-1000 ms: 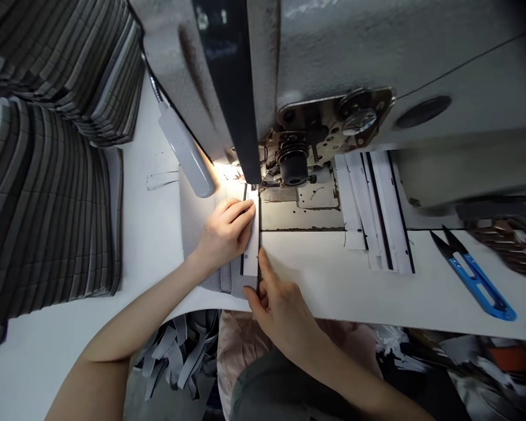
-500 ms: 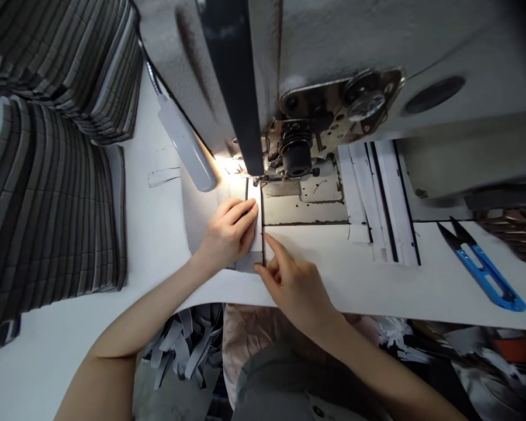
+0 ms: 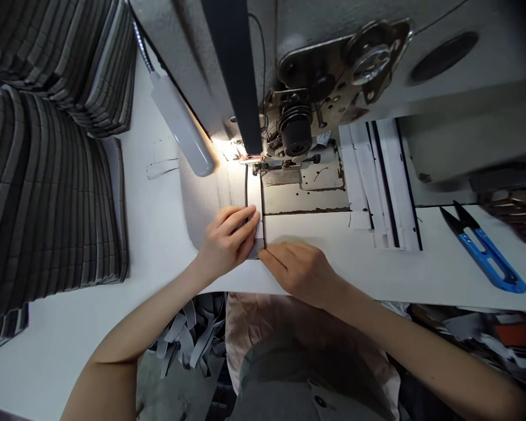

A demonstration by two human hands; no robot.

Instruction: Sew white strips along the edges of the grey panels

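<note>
A grey woven fabric panel (image 3: 201,204) lies flat under the sewing machine's presser foot (image 3: 255,168). Along its right edge runs a white strip (image 3: 255,190) with a dark border, leading up beneath the foot. My left hand (image 3: 228,237) rests on panel and strip, fingers stretched forward and lying flat, fingertips on the strip. At the panel's lower right corner, my right hand (image 3: 300,269) is closed, thumb and forefinger pinching the fabric edge. A lit lamp (image 3: 184,128) shines on the needle area.
Stacks of grey padded pieces (image 3: 56,199) stand on the left of the white table (image 3: 158,251). To the right lie white strips with black edges (image 3: 388,193) and blue thread snips (image 3: 486,251). The sewing machine (image 3: 333,35) overhangs the back. Fabric scraps (image 3: 193,336) hang below the front edge.
My right hand has closed from a pointing, spread pose into a pinch at the panel's corner. My left hand stays on the strip. The whole view has shifted slightly.
</note>
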